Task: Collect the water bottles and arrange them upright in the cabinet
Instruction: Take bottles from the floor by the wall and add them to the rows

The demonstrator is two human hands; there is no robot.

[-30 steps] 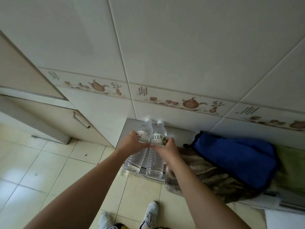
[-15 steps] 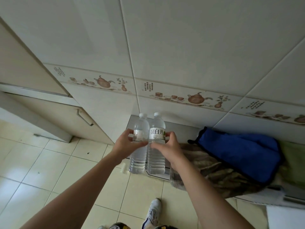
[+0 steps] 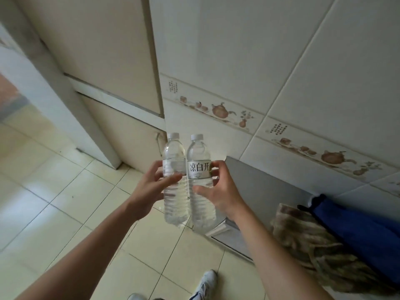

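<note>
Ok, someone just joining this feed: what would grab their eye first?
Dead centre, two clear water bottles held upright side by side: the left hand grips the left bottle, the right hand grips the right bottle, whose white label shows bold black characters. Next, the bright blue cloth lower right on a mottled brown one. Behind the bottles stands a beige cabinet, its doors closed.

bottles (image 3: 175, 182): clear ribbed plastic (paper labels) | wall tiles (image 3: 238, 50): glossy | blanket (image 3: 357, 234): soft cloth
</note>
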